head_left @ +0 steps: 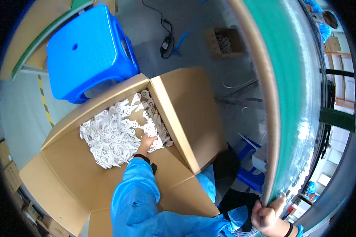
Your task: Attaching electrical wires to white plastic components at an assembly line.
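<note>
My left hand [147,143] reaches down into a large open cardboard box [63,177], its fingers closed around several small white plastic parts [149,128]. Each part has a round, spoked end and a narrower arm. A big heap of the same white parts [110,134] fills the box bottom to the left of the hand. At the lower right, my right hand [269,216] is closed on the rounded brown edge of a green-topped table [269,158], thumb on top. Part of its fingers is hidden behind the edge.
A blue plastic stool [87,51] stands just beyond the box. On the grey floor lie a black cable with an adapter [166,44] and a smaller carton [227,41] holding white pieces. The raised box flap [190,114] leans toward the table. Other people in blue [324,29] are far right.
</note>
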Tool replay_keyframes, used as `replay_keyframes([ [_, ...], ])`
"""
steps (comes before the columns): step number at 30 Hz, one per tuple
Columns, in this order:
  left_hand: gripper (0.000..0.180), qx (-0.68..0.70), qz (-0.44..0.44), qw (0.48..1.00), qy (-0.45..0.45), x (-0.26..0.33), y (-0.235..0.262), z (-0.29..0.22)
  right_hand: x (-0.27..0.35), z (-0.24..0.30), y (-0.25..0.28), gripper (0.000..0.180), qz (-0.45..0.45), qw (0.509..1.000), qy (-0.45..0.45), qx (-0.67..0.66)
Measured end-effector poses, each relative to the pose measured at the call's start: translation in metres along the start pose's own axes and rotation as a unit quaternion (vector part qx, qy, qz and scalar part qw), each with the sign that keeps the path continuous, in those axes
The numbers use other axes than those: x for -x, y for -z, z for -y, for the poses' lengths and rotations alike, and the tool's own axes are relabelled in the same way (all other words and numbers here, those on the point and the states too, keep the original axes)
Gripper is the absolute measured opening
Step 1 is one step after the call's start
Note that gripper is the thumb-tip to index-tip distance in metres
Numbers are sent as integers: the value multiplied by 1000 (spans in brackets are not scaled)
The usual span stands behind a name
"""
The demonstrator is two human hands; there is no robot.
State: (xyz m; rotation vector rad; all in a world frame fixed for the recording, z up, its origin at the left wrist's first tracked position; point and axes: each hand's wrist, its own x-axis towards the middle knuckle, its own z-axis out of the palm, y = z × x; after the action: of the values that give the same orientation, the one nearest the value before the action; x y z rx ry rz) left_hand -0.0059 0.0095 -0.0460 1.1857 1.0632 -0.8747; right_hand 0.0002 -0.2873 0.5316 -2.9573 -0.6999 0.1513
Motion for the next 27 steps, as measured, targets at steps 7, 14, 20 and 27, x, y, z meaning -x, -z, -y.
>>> replay_keyframes([
  [7, 46, 33, 150, 988, -36, 84, 35, -49, -43, 10, 0, 26, -99, 992, 71, -35],
  [14, 49, 2, 219, 923, -316, 330, 56, -139, -28, -3, -3, 17, -161, 979, 77, -100],
  [20, 51, -93, 169, 846, -498, 558, -20, -175, 44, 16, 48, 15, -33, 990, 92, -98],
  [27, 41, -378, 138, 673, -620, 598, -223, -205, 193, -9, 98, 13, -49, 989, 54, -131],
])
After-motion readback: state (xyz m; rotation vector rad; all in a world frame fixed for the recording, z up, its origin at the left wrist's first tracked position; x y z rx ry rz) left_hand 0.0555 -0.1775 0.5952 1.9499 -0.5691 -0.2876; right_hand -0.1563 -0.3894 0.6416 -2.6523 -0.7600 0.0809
